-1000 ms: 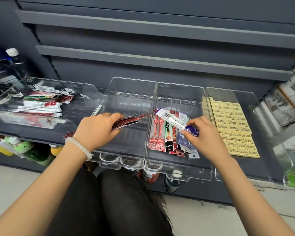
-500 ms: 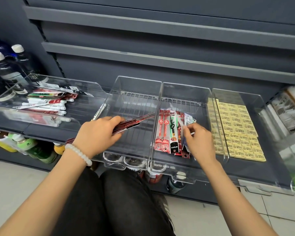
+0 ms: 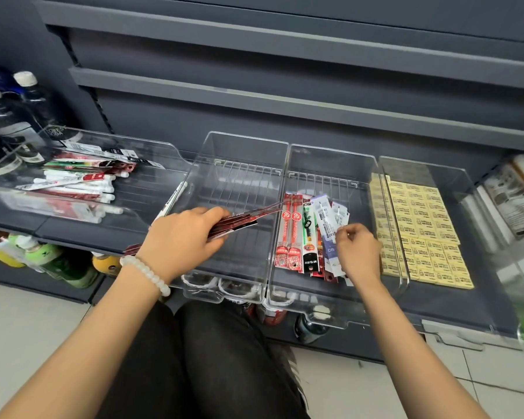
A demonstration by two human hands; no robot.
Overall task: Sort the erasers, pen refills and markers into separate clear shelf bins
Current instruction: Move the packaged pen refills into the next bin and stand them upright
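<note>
Head view: four clear bins (image 3: 242, 152); two hands, left hand (image 3: 182, 240) gripping refill packs (image 3: 239, 220).

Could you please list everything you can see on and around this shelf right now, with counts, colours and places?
Clear bins: four, side by side on the grey shelf.
Markers: several, white, in the leftmost bin with mixed red and black packets.
Second bin: nothing lies on its floor.
Pen refill packets: about eight, red, black, purple and white, in the third bin.
Erasers: many, pale yellow, in rows in the rightmost bin.
Bottles: several, dark, far left; more, green and yellow, below the shelf.
Left hand: grips a bundle of dark red packets over the second bin.
Right hand: pinches a white packet in the third bin.
</note>
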